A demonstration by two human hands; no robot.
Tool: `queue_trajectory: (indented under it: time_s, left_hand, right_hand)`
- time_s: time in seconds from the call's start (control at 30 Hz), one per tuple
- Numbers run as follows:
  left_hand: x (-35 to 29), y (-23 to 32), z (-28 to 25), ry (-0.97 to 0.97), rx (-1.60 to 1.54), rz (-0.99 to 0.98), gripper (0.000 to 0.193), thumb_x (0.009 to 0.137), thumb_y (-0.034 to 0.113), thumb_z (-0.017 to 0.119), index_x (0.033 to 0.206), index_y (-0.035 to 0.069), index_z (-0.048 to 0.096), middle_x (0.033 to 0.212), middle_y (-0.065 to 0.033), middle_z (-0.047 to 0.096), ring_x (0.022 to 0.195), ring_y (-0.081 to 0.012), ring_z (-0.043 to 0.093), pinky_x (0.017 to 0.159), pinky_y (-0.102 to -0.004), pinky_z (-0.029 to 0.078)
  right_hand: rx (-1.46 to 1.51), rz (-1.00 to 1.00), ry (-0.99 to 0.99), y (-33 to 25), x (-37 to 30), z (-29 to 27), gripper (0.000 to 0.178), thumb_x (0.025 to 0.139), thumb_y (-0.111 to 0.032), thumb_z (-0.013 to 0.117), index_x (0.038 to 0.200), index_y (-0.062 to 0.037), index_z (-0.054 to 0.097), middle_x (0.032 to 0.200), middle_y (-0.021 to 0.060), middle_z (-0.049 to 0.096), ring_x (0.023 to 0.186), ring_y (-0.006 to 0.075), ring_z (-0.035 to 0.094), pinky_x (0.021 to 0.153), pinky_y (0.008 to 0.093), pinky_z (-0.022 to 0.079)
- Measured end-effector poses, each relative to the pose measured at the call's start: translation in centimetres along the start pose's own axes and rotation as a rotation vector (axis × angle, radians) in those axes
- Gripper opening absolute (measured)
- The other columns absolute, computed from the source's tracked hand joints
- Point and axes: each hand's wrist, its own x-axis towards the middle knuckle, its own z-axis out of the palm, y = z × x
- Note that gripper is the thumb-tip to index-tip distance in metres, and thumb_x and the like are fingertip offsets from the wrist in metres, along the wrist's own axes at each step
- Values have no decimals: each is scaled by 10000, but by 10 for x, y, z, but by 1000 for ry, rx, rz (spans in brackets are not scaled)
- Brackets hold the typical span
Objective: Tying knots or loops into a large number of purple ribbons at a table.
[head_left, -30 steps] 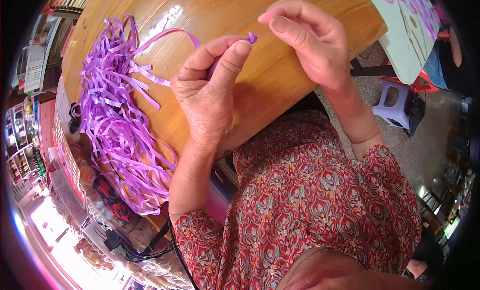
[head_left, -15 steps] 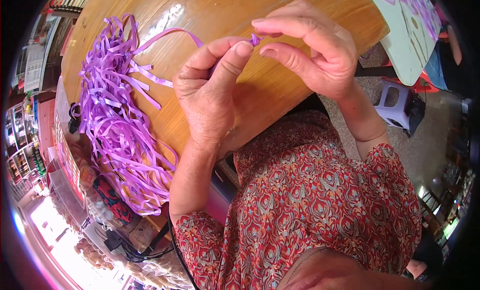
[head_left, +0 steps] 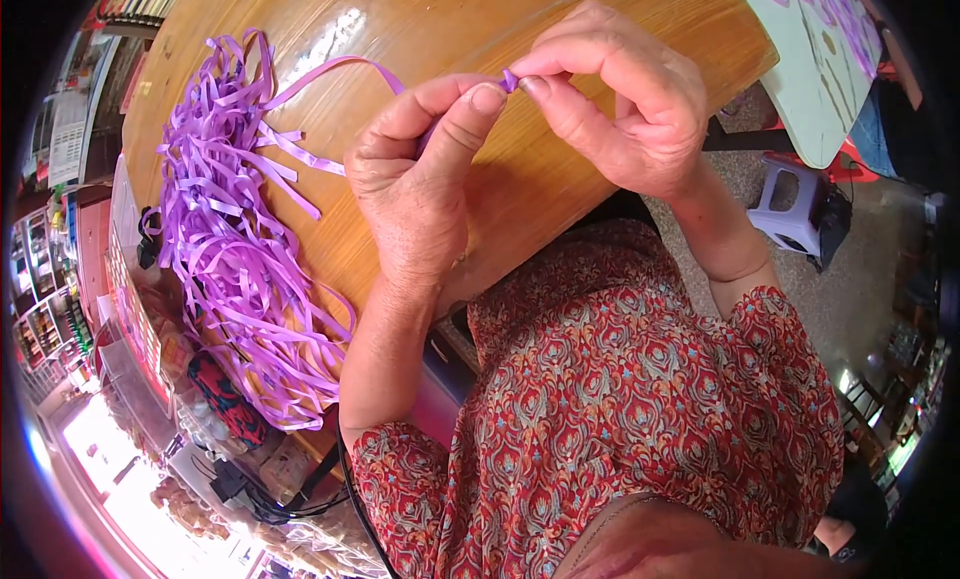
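Note:
A purple ribbon (head_left: 345, 61) arches from the pile into my left hand (head_left: 415, 174), whose thumb and forefinger pinch it. A small folded or knotted bit of it sticks out past the left thumb tip. My right hand (head_left: 625, 99) meets that bit, with thumb and forefinger closed together on its right side. The other right fingers are curled. Both hands are above the wooden table (head_left: 560, 209). On the left of the table lies a large tangled heap of purple ribbons (head_left: 230, 249), some with cut ends pointing toward my left hand.
At the upper right is a pale table (head_left: 825, 89) with more purple ribbons (head_left: 835, 9) on it. A light purple plastic stool (head_left: 790, 214) with a dark bag (head_left: 832, 227) stands on the floor to the right. Cables (head_left: 265, 499) and packed goods crowd the lower left.
My right thumb and forefinger, apart before, have come together on the ribbon's protruding bit. My left hand keeps its pinch in nearly the same place.

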Motion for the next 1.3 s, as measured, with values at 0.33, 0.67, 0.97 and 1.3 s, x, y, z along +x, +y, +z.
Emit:
queue_trajectory:
  time_s: [0.33,0.67,0.97,1.3]
  left_hand:
    - [0,0,2,-1,6,7,90,799,32,681,884,4,680,801,4,646,738,-44,538,682,-178,430]
    - [-1,-1,3,24,72,36,90,790,17,687,879,1,680,789,14,638,723,-38,530,661,-173,421]
    - [-4,-2,5,29,50,106,99,781,-24,681,877,-3,677,777,13,634,701,-26,524,635,-156,413]
    - [-4,-2,4,62,61,140,83,784,-12,685,867,-5,677,782,8,639,708,-32,533,647,-162,425]
  right_hand:
    - [24,122,53,-2,-3,3,103,741,99,592,823,40,577,770,81,584,678,130,536,601,224,429]
    - [8,132,99,1,-7,5,97,751,98,604,824,38,581,786,67,580,676,110,522,592,214,416]
    - [38,155,138,3,-14,8,121,762,121,584,858,48,567,821,73,584,717,102,529,625,208,426]
    - [136,304,168,1,-11,10,66,795,48,602,855,27,589,804,58,600,732,103,559,657,219,455]
